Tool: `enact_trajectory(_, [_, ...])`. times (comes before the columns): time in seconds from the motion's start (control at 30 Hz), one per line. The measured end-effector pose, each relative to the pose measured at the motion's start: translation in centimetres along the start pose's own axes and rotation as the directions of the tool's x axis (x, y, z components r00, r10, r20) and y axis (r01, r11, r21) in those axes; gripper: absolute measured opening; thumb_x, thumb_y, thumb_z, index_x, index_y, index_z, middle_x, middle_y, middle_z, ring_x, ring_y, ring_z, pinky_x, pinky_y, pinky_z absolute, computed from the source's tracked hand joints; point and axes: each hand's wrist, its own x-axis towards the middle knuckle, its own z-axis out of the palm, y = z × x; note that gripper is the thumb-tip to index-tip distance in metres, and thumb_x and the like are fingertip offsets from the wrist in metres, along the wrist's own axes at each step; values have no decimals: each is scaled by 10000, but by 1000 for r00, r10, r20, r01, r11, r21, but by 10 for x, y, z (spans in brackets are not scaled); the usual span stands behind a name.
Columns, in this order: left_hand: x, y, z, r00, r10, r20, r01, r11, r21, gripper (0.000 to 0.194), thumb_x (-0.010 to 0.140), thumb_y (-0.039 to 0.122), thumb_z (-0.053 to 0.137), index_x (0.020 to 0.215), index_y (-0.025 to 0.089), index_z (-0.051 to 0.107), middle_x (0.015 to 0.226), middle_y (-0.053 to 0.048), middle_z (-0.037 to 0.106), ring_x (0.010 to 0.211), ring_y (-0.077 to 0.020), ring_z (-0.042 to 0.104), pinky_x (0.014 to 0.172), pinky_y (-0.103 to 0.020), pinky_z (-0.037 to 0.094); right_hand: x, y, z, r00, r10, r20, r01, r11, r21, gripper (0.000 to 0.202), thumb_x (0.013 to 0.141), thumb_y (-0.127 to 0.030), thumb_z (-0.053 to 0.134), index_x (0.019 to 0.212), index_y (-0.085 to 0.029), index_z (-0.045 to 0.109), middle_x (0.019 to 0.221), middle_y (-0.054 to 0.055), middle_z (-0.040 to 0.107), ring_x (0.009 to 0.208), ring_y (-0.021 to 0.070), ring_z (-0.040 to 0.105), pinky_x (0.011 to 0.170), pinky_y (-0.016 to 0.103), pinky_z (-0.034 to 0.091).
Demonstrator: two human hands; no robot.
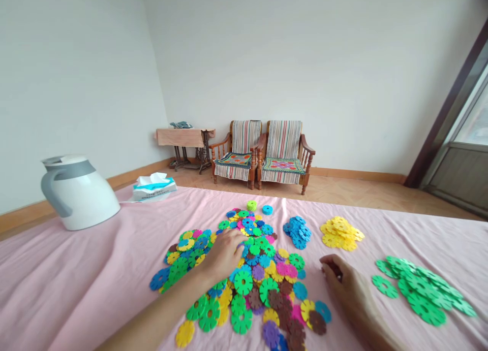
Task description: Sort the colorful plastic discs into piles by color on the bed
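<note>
Many flat, notched plastic discs in mixed colours form a large pile (243, 282) on the pink cloth. My left hand (225, 253) is over the upper left part of this pile, its fingers bent down; what they hold, if anything, is hidden. To the right of the pile, my right hand (343, 280) rests near the cloth with its fingers curled together, and nothing can be made out in them. Beyond it lie a blue heap (297, 232) and a yellow heap (340, 233). A green heap (427, 287) spreads out at the right.
A white and grey jug (89, 196) stands at the left on the pink cloth (87, 275), with a tissue pack (154, 187) behind it. Small lime (251, 205) and light blue (267, 209) stacks sit near the far edge. Two wooden chairs (282, 142) stand against the wall.
</note>
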Motion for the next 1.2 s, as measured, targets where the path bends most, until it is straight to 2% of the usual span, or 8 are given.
enact_trajectory(0.27, [59, -26, 21, 997, -81, 8, 80, 994, 77, 342, 792, 301, 670, 1131, 250, 661, 1104, -83, 639, 1074, -289, 551, 929, -434, 427, -2, -7, -1, 998, -53, -17, 52, 997, -63, 213, 813, -335, 432, 849, -233, 616, 716, 6, 681, 643, 192, 625, 592, 303, 451])
enact_trajectory(0.43, [48, -12, 18, 994, 31, 102, -34, 999, 21, 330, 788, 367, 684, 1098, 255, 674, 1109, -64, 637, 1082, -269, 558, 972, -411, 404, -2, -7, 0, 998, -60, -16, 59, 996, -72, 217, 817, -329, 423, 859, -237, 615, 720, 12, 678, 647, 198, 625, 588, 308, 453])
enact_trajectory(0.57, [26, 4, -1, 963, 169, 210, -154, 984, -89, 312, 790, 370, 697, 1093, 298, 684, 1079, -21, 675, 1081, -235, 581, 965, -343, 416, -2, -5, 1, 998, -55, -17, 54, 996, -69, 204, 797, -301, 431, 873, -244, 611, 731, 11, 682, 662, 203, 631, 599, 312, 460])
enact_trajectory(0.67, [26, 4, -14, 942, 216, 258, -177, 970, -168, 196, 875, 371, 602, 1009, 291, 721, 992, 15, 716, 967, -177, 641, 875, -244, 455, -2, -5, 1, 998, -63, -13, 62, 996, -68, 203, 794, -282, 431, 876, -248, 614, 729, 5, 684, 656, 198, 630, 590, 304, 452])
enact_trajectory(0.77, [45, -12, -14, 970, 117, 213, -87, 986, -142, 258, 942, 310, 485, 961, 235, 731, 967, 5, 725, 917, -167, 657, 824, -227, 469, -3, -5, 1, 998, -64, -10, 63, 995, -71, 197, 796, -273, 433, 874, -241, 611, 734, 2, 685, 654, 194, 627, 592, 303, 447])
enact_trajectory(0.87, [73, -39, -3, 989, -69, 132, 75, 996, -45, 215, 934, 232, 499, 992, 182, 700, 1060, -53, 694, 1001, -200, 629, 897, -292, 459, -3, -5, 1, 998, -69, -7, 68, 995, -76, 186, 804, -273, 432, 862, -242, 605, 737, 2, 683, 652, 195, 624, 601, 308, 450])
enact_trajectory(1.03, [107, -73, 24, 950, -297, 96, 287, 953, 100, 274, 927, 324, 576, 1142, 154, 585, 1179, -84, 594, 1023, -222, 599, 876, -440, 504, -3, -5, 4, 998, -55, -16, 55, 998, -40, 168, 812, -276, 434, 854, -244, 593, 729, 4, 679, 656, 195, 626, 604, 305, 458])
enact_trajectory(1.2, [126, -76, 45, 913, -397, 96, 376, 909, 181, 304, 927, 332, 573, 1178, 159, 568, 1209, -90, 575, 1052, -236, 587, 883, -451, 500, -3, -4, 5, 998, -56, 9, 56, 998, -38, 174, 830, -280, 424, 875, -227, 583, 750, 14, 675, 661, 190, 615, 611, 301, 456])
